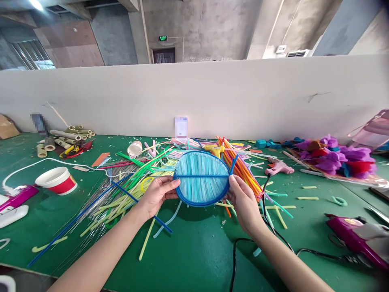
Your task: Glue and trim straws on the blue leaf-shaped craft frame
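Observation:
I hold a round blue piece [201, 178] up over the green table, made of light-blue strands inside a dark-blue hoop with a dark-blue bar across its middle. My left hand [156, 195] grips its left rim, thumb on the front. Its right rim is pinched by my right hand [243, 202], fingers curled behind. Under and behind the piece lies a heap of coloured pipe-cleaner sticks [133, 178], green, yellow, blue and orange.
A red-and-white paper cup [57, 180] stands at the left, with cardboard tubes [65, 138] behind it. Pink glue guns lie at right [358, 239] and mid-right [278, 167], their black cord [235, 251] running near my right wrist. Purple fuzzy flowers [337, 158] pile at the far right. A white partition wall backs the table.

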`<action>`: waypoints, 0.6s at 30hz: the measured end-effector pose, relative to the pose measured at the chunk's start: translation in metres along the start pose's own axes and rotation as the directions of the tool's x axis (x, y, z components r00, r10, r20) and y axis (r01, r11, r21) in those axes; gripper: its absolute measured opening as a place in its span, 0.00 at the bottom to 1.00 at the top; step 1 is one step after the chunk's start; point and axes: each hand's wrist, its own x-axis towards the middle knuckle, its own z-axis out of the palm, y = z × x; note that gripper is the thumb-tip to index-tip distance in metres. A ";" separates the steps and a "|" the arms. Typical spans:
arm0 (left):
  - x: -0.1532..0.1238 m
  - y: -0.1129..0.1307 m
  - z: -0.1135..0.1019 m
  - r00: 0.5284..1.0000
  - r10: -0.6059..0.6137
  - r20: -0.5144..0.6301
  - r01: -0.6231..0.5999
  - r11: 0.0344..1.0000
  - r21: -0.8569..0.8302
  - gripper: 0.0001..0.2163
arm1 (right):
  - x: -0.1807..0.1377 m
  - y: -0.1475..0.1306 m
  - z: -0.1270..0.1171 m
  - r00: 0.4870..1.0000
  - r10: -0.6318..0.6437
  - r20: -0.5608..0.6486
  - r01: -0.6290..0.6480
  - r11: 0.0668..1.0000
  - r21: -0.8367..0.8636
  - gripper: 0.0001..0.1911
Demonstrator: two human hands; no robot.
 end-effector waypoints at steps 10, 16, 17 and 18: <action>0.002 0.000 0.004 0.990 0.099 -0.102 -0.112 0.985 -0.132 0.12 | -0.009 -0.004 0.011 0.951 0.149 0.269 -0.127 0.987 -0.097 0.21; -0.002 -0.003 0.006 0.997 0.074 0.009 -0.073 0.997 -0.025 0.14 | -0.008 -0.002 0.012 0.960 0.096 0.263 -0.072 0.992 -0.101 0.22; -0.002 -0.003 0.006 0.997 0.070 0.029 -0.070 0.998 -0.008 0.14 | -0.008 -0.002 0.012 0.962 0.089 0.257 -0.063 0.992 -0.109 0.22; -0.003 -0.004 0.006 0.997 0.071 0.042 -0.072 0.997 0.013 0.15 | -0.008 -0.001 0.011 0.965 0.082 0.251 -0.053 0.991 -0.120 0.22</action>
